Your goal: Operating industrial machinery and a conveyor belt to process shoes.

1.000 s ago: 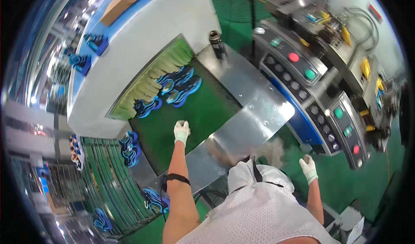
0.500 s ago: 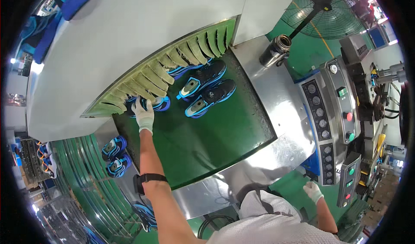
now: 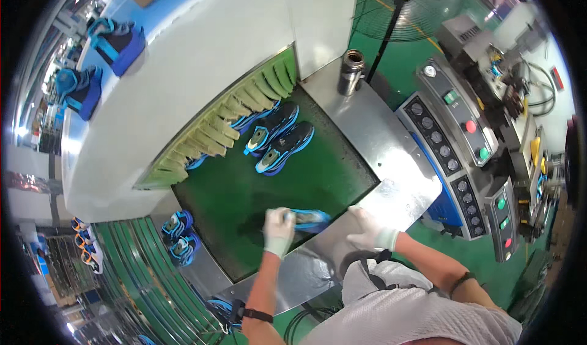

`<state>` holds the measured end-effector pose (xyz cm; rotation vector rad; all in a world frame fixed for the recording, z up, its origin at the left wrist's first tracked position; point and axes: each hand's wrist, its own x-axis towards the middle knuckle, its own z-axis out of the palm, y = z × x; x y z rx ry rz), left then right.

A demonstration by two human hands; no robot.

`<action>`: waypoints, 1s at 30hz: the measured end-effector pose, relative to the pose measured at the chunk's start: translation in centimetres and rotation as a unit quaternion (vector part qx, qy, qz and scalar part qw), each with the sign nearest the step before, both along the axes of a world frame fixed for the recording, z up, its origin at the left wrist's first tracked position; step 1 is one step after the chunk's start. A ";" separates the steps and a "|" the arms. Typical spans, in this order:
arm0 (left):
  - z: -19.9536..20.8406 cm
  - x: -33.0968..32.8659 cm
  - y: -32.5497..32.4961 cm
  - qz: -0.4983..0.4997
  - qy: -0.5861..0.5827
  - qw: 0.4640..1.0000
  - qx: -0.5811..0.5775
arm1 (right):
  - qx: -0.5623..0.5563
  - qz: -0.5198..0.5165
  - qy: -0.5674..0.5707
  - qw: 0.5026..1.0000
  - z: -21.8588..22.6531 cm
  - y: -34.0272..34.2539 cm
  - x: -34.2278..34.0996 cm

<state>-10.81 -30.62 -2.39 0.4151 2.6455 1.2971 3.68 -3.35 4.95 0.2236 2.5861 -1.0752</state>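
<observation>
A blue-and-black shoe (image 3: 312,220) lies on its side or tilted low over the near part of the green belt (image 3: 244,201). My left hand (image 3: 279,227), in a white glove, grips one end of it. My right hand (image 3: 369,230), gloved as well, is over the steel ledge just right of the shoe's other end. Its fingers are apart and it holds nothing. Farther back on the belt stand two black shoes with blue soles (image 3: 286,148). Behind them, other shoes are partly hidden by the green strip curtain (image 3: 220,125).
An open metal flask (image 3: 351,75) stands on the steel ledge (image 3: 391,140). Control panels with buttons and dials (image 3: 468,125) line the right side. A pair of blue shoes (image 3: 181,238) rests left of the belt, by a rack (image 3: 131,259). A floor fan (image 3: 397,9) is behind.
My left hand has come back from the curtain toward me with a shoe in it. My right hand has risen from my side to the ledge near that shoe. The view has shifted.
</observation>
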 end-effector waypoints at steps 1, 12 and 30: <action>1.8 2.5 3.5 -0.045 -0.015 0.998 -0.038 | 0.004 -0.015 0.008 1.000 0.3 -0.2 -0.1; 22.1 14.2 38.3 -0.511 -0.078 0.836 0.184 | -0.123 -0.374 -0.049 0.918 12.0 20.4 19.0; 24.3 50.0 86.1 -0.627 -0.004 0.768 0.127 | -0.350 -0.674 0.576 0.302 17.3 31.4 56.6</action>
